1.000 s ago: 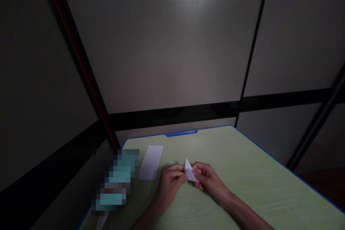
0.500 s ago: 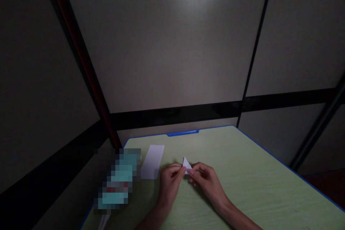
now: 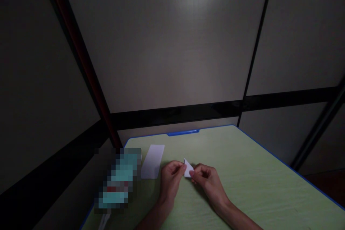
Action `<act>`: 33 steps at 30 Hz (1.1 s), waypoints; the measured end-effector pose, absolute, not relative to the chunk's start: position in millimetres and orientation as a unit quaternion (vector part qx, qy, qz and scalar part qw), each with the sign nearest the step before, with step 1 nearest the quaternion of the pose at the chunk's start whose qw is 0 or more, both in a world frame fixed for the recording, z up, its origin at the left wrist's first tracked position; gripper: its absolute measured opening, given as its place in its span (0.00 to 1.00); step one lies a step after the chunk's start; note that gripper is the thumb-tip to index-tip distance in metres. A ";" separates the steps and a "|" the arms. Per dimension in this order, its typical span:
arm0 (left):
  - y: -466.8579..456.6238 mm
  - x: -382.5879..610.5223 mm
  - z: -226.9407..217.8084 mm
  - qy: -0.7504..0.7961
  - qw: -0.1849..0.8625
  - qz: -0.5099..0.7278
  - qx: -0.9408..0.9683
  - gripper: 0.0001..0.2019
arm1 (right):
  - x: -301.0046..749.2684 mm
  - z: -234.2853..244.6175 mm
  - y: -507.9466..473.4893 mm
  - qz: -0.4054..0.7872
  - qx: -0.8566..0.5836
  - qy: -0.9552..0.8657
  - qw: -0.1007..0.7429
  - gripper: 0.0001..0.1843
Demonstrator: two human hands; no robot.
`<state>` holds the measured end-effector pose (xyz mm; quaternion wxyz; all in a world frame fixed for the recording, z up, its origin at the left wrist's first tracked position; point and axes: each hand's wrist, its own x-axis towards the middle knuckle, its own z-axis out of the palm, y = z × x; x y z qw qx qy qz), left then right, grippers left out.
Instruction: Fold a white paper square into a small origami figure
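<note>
A small white folded paper piece point(image 3: 188, 167), triangular with a point upward, is pinched between both my hands just above the pale green table point(image 3: 242, 172). My left hand point(image 3: 171, 179) grips its left edge with thumb and fingers closed. My right hand point(image 3: 206, 179) holds its right lower edge, fingers curled. A flat white rectangular paper sheet point(image 3: 152, 161) lies on the table to the left of my left hand, untouched.
The table has a blue rim, with a blue handle-like tab point(image 3: 183, 132) at its far edge. A blurred-out teal and red patch point(image 3: 118, 181) sits at the table's left edge. Dark panelled walls stand close behind and to both sides.
The folded paper now shows smaller and narrower than a second ago, and my fingers have shifted along its edges. Both hands stay in about the same place.
</note>
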<state>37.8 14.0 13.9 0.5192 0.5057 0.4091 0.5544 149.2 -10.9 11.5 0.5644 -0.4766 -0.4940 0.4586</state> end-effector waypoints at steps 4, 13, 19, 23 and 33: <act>15.0 38.4 13.8 0.402 0.534 0.571 0.477 0.05 | 149.6 11.0 -10.5 0.456 -0.484 -0.489 0.565 0.11; 12.6 39.8 21.0 0.413 0.543 0.531 0.502 0.06 | 148.3 8.1 -10.6 0.465 -0.477 -0.491 0.561 0.12; 13.2 38.1 18.7 0.423 0.544 0.528 0.497 0.07 | 148.3 10.2 -11.2 0.469 -0.476 -0.491 0.559 0.13; 13.5 38.5 16.8 0.422 0.540 0.531 0.497 0.08 | 147.6 10.7 -11.3 0.466 -0.474 -0.493 0.561 0.13; 12.5 37.8 19.1 0.427 0.510 0.541 0.516 0.08 | 145.1 11.8 -11.3 0.481 -0.466 -0.491 0.557 0.12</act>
